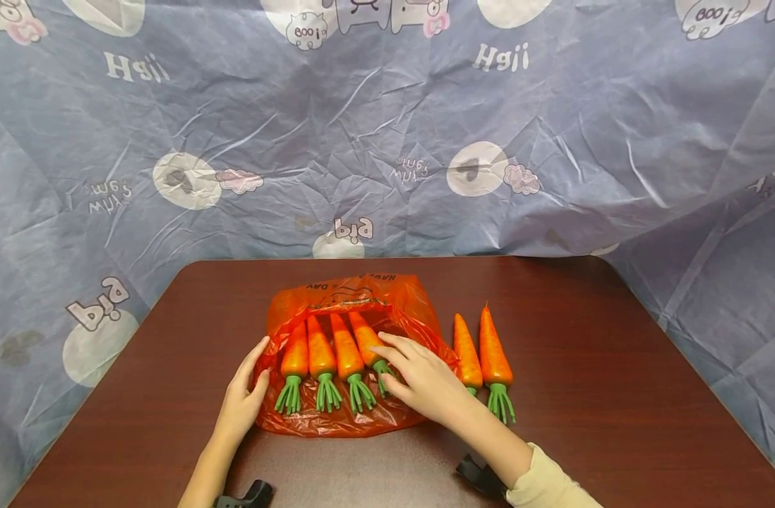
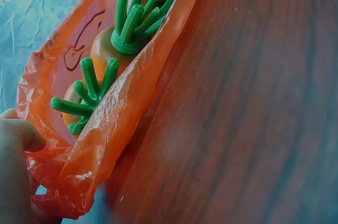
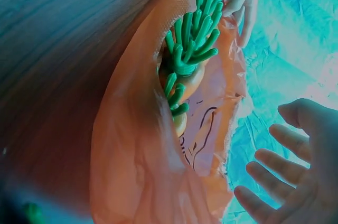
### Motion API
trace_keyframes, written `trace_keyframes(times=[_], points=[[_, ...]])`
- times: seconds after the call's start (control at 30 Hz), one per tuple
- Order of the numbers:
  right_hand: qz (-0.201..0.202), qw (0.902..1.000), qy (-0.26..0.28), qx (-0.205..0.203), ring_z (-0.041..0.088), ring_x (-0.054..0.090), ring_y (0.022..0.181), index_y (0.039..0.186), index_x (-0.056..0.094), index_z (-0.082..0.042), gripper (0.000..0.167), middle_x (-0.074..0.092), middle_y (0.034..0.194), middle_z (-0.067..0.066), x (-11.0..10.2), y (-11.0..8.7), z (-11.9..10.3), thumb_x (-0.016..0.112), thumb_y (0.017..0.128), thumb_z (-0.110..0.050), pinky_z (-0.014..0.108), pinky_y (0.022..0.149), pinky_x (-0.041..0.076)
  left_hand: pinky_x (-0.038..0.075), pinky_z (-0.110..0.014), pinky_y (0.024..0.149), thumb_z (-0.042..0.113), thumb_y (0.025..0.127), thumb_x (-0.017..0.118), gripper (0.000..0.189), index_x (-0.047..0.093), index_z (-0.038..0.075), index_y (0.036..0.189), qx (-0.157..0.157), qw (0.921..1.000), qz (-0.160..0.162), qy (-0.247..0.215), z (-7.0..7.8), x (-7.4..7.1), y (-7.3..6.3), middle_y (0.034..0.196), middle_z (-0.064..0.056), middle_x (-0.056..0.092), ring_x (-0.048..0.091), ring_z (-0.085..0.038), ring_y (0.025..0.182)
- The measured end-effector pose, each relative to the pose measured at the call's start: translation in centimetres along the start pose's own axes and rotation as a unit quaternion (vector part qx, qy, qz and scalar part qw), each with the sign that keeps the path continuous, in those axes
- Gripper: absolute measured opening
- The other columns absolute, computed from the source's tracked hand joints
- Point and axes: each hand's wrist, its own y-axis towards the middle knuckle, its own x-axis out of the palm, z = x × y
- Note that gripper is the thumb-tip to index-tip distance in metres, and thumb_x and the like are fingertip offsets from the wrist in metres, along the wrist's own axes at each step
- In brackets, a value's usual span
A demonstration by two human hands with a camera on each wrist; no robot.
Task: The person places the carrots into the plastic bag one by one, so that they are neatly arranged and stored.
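Note:
A red-orange plastic bag (image 1: 387, 416) lies on the table with its mouth toward me. Several orange carrots (image 1: 320, 349) lie side by side in it, their green stalks (image 2: 132, 28) pointing out of the mouth. My left hand (image 1: 243, 395) is at the bag's left edge; in the left wrist view its thumb (image 2: 26, 134) lies against the crinkled plastic, with the edge between thumb and fingers. My right hand (image 1: 422, 377) hovers by the bag's right side near the rightmost carrot, holding nothing. The right wrist view shows its fingers (image 3: 280, 166) spread, apart from the bag.
Two more carrots (image 1: 497, 353) lie on the brown table (image 1: 591, 367), just right of the bag and beyond my right hand. A blue-grey printed cloth (image 1: 337, 134) hangs behind the table and along its sides.

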Motion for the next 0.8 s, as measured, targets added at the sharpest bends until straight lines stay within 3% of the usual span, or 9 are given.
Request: trace_keyframes(times=[0.17,0.4,0.53,0.8], points=[[0.020,0.9997,-0.012,-0.012,0.021,0.050,0.120,0.124,0.055,-0.020,0.040,0.050,0.133,0.002,-0.6,-1.0,0.3,0.061,0.084,-0.024,0.040,0.098,0.042,0.020,0.003,0.095,0.002,0.090,0.049,0.052,0.039,0.019,0.138,0.002,1.0000,-0.003,-0.007,0.1,0.0,0.0,0.141,-0.014,0.040,0.026,0.020,0.120],[0.060,0.9971,-0.036,-0.030,0.019,0.050,0.119,0.122,0.057,-0.018,0.042,0.052,0.130,0.001,-0.8,-2.6,0.9,0.065,0.081,-0.023,0.041,0.099,0.041,0.019,0.004,0.093,-0.008,0.088,0.047,0.048,0.040,0.001,0.135,0.007,0.9999,0.003,-0.011,4.0,-0.6,-0.2,0.136,-0.024,0.040,0.026,0.024,0.116],[0.077,0.9956,-0.043,-0.032,0.020,0.050,0.119,0.121,0.057,-0.017,0.044,0.052,0.130,0.003,-1.0,-3.4,1.3,0.068,0.078,-0.025,0.043,0.100,0.039,0.019,0.005,0.092,-0.008,0.087,0.047,0.048,0.040,0.000,0.134,0.002,1.0000,0.003,-0.006,3.7,-0.6,-0.2,0.137,-0.025,0.040,0.025,0.024,0.116],[0.098,0.9938,-0.050,-0.014,0.021,0.050,0.118,0.122,0.056,-0.018,0.048,0.052,0.130,0.005,-1.7,-5.1,2.4,0.070,0.076,-0.025,0.042,0.101,0.035,0.019,0.004,0.094,-0.002,0.089,0.049,0.051,0.039,0.012,0.138,0.002,1.0000,0.002,-0.003,0.7,0.0,0.0,0.140,-0.016,0.039,0.024,0.022,0.119]])
